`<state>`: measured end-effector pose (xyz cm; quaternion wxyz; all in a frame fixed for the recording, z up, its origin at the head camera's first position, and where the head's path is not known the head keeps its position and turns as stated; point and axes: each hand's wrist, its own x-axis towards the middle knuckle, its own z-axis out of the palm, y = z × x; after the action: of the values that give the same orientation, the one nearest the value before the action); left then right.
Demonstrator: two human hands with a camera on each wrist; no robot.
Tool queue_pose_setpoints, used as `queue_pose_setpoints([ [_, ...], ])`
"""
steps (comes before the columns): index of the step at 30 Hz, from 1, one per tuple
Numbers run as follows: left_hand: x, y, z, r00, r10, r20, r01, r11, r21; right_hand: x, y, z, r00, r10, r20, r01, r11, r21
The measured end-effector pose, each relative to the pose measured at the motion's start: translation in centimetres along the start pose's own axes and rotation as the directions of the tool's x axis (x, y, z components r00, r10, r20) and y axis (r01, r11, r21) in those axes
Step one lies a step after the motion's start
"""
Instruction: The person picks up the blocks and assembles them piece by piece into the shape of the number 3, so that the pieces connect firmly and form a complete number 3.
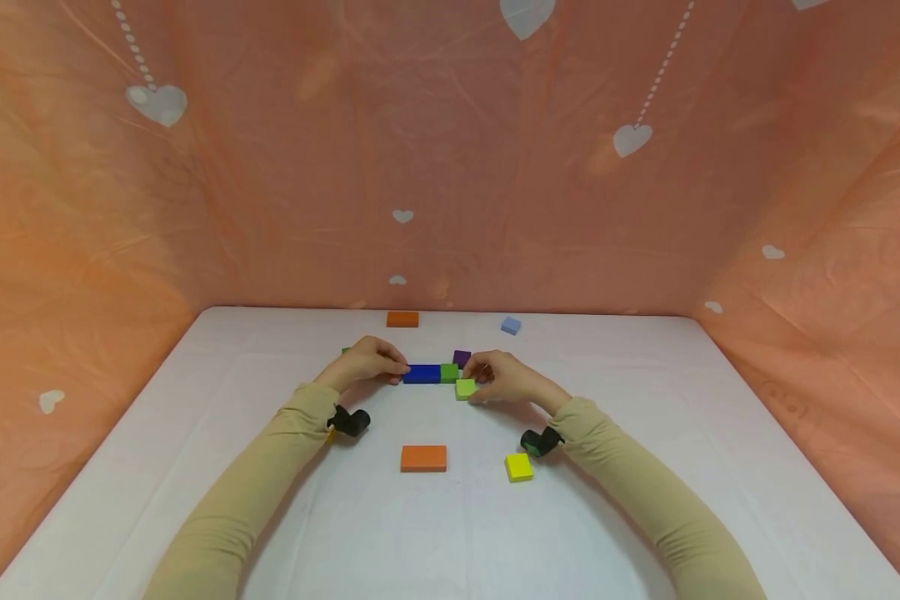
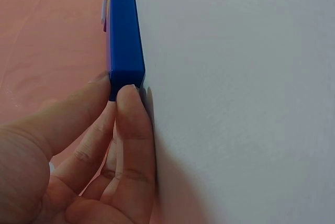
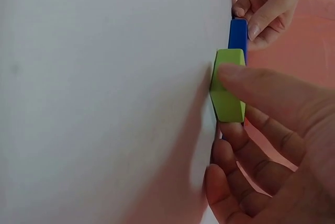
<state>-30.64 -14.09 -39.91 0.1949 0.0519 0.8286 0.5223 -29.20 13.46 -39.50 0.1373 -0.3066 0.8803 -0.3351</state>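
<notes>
The desk [image 1: 367,533] in front of me has a white, faintly creased top. On it lies a dark-blue rectangular block [image 1: 422,375], a green square block [image 1: 449,374] meeting its three o'clock end. Around the blue one I see a purple block [image 1: 462,357] near two o'clock, a pale-blue square block [image 1: 511,325] farther out between one and two, an orange rectangular block [image 1: 402,319] near twelve, a yellow square block [image 1: 519,467] towards five and another orange rectangular block [image 1: 423,458] at six.

Lime block [image 3: 228,102] partly behind right grip [image 1: 507,378]
</notes>
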Motion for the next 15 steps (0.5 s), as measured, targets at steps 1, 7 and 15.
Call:
queue_pose_setpoints([
  [1,-0.03,0.01,0.0,1.0,0.0,0.001,0.0,1.0,-0.003,0.01,-0.08,0.02,1.0,0.002,-0.001,-0.002,1.0,0.001],
  [7,-0.2,0.07,-0.01,1.0,0.003,0.004,-0.003,1.0,-0.008,0.03,-0.3,0.13,1.0,0.018,-0.004,-0.018,1.0,0.016],
  [15,-0.06,0.04,-0.05,1.0,-0.001,0.003,0.001,1.0,-0.002,0.25,-0.14,0.29,1.0,0.025,-0.011,-0.025,1.0,0.014],
])
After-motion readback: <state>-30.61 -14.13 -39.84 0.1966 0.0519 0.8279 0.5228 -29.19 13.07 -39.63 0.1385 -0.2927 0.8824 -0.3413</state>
